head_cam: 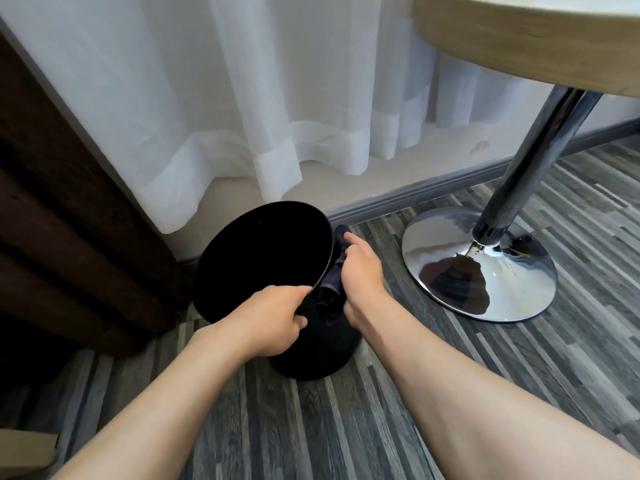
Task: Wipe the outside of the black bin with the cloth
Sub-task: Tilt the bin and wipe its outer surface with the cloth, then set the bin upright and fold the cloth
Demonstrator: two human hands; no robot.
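Note:
The black bin (pixel 311 351) stands on the floor, tilted with its round opening turned toward the upper left. My left hand (pixel 270 320) grips its near rim. A dark cloth (pixel 330 289) is bunched against the bin's right outer wall, and my right hand (pixel 360 271) presses it there with fingers closed over it. Part of the cloth sticks out above my fingers by the rim. The bin's far side is hidden.
A chrome table base (pixel 478 268) with its pole (pixel 530 161) stands close on the right, under a wooden round tabletop (pixel 519 39). White sheer curtains (pixel 242 98) hang behind. A dark brown curtain (pixel 62 220) is at the left. The floor is grey striped wood (pixel 311 427).

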